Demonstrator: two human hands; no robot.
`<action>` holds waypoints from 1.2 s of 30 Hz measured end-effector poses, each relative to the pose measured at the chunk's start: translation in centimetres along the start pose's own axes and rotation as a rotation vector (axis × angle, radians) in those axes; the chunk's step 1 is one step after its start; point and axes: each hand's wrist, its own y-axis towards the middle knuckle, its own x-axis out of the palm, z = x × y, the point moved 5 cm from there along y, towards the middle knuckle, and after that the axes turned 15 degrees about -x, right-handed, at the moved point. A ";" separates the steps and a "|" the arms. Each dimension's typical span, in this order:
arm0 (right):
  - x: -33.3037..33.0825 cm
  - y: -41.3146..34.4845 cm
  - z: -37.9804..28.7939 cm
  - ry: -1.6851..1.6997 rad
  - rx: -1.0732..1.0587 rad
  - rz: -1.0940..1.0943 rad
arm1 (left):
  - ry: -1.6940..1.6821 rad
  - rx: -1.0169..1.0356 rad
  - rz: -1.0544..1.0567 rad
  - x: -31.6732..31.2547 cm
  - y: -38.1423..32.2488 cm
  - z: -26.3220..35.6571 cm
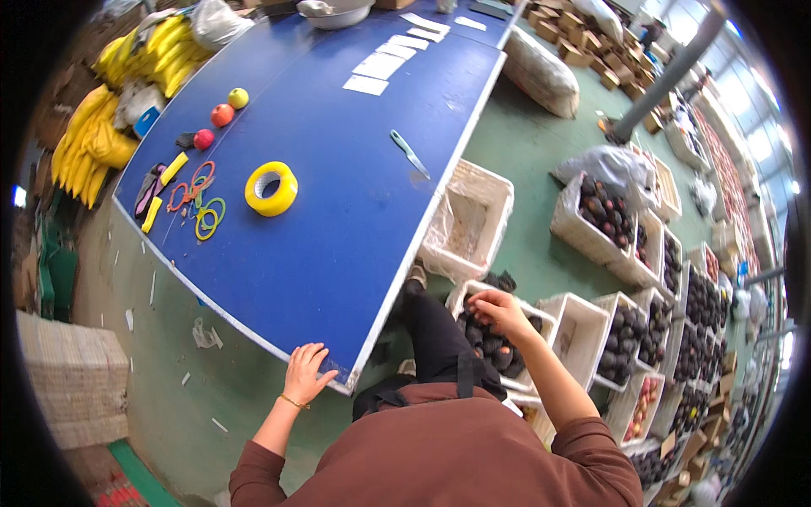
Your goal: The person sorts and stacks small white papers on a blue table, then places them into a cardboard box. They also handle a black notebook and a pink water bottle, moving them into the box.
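My left hand point(306, 375) rests on the near corner of a blue table point(329, 253), its fingers spread over the edge and nothing held. Over a white crate point(550, 324) to the right of the table hovers my right hand point(500, 314), its fingers loosely bent. I see nothing in it, though its palm side is hidden. Dark, net-covered round fruit point(500, 358) fills that crate. On the table lie a roll of yellow tape point(285, 196), scissors with orange handles point(180, 193), scissors with yellow-green handles point(215, 218) and a pale green knife point(408, 152).
Two red apples point(222, 115) and a yellow-green apple point(238, 98) sit near the table's left side. White paper sheets point(380, 63) lie farther up. A plastic-lined crate point(500, 203) stands against the right edge. Several fruit crates point(624, 342) and a grey post point(665, 70) are farther right.
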 end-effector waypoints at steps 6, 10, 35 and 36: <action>-0.1 20.2 -4.7 -0.331 -0.292 -0.154 | -0.175 -0.088 0.271 -6.3 12.7 3.8; 1.1 37.8 -8.8 -0.706 -0.612 -0.187 | -0.269 -0.065 0.309 -8.5 28.6 7.2; 3.6 63.6 -11.0 -1.319 -0.929 -0.472 | -0.111 -0.780 0.282 -8.9 76.8 3.1; 3.6 63.6 -11.0 -1.318 -0.936 -0.474 | -0.105 -0.789 0.284 -9.0 76.9 3.0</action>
